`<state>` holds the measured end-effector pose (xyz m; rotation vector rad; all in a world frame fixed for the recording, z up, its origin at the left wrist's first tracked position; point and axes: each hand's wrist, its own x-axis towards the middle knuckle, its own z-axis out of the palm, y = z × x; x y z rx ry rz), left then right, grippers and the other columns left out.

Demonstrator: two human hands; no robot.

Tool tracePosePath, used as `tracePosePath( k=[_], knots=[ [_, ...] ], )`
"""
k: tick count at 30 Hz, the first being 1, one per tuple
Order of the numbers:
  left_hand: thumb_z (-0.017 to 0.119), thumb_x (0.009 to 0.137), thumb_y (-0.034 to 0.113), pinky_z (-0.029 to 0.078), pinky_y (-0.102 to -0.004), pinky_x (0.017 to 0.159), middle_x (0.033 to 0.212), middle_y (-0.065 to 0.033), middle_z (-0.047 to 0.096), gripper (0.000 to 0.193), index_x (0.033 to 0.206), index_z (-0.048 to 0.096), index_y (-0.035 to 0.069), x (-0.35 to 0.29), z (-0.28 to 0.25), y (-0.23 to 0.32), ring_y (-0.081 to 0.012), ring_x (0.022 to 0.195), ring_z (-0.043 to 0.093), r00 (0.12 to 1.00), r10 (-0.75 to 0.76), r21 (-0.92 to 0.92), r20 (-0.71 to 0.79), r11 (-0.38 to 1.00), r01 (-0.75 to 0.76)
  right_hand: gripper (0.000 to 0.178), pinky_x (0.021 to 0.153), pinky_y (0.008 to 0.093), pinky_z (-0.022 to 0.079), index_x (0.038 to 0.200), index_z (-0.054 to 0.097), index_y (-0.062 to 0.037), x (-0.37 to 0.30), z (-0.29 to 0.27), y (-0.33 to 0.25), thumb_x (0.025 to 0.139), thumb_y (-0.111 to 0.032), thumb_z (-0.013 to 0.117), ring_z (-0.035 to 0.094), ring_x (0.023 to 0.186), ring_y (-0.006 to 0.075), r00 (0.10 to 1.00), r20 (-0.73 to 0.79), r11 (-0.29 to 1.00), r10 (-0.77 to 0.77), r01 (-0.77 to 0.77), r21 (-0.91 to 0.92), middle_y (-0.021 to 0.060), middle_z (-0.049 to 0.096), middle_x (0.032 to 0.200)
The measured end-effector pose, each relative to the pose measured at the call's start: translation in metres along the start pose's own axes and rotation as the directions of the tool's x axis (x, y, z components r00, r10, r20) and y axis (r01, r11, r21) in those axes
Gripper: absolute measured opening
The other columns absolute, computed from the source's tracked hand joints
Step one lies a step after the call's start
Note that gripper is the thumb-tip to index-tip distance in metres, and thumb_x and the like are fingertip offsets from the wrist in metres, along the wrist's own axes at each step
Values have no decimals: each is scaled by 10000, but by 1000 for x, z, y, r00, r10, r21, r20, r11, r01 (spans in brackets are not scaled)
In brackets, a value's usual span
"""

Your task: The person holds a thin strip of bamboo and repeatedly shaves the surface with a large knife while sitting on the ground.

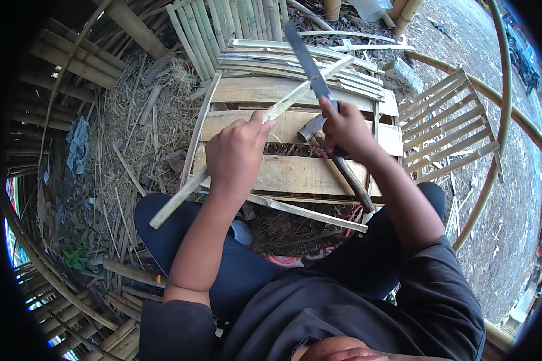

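Observation:
My left hand (238, 147) is closed around a split bamboo strip (292, 97), which slants from above my left knee up to the far right. My right hand (348, 129) grips the handle of a long-bladed knife (305, 59), its blade pointing away from me and slightly left. The blade crosses the strip near its far end; whether the edge bites into it I cannot tell. Under my right hand a hammer (310, 129) with a wooden handle lies on the low slatted wooden table (301, 171).
Several bamboo strips (259, 53) lie along the table's far edge. A slatted bamboo panel (451, 129) leans at the right, near a concrete block (403, 77). Another bamboo panel (199, 36) stands behind. Shavings (156, 120) cover the ground at left; bent bamboo poles (504, 78) arch at right.

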<state>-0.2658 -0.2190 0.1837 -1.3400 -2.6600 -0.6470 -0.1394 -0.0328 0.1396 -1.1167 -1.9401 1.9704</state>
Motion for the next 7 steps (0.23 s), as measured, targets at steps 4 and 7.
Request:
tracePosePath(
  k=[4,7],
  knots=[
    [702,940,307,500,-450,597,741,-155,665,288,1112,763,84,-4,2,-11,-336,671,672,998,15,11,67,1000,-16,425,453,318,445,860,468,-54,1,-15,-3,1062,-419,551,461,473,116,999,28,996,22,-19,-91,-8,454,626],
    [703,938,335,507,-446,608,748,-154,677,335,1120,755,59,-5,0,-10,-323,686,682,999,21,13,50,1000,-22,418,471,296,476,889,487,-62,-1,-15,-4,1058,-439,548,522,503,124,996,78,990,43,-32,-138,20,483,636]
  ],
)
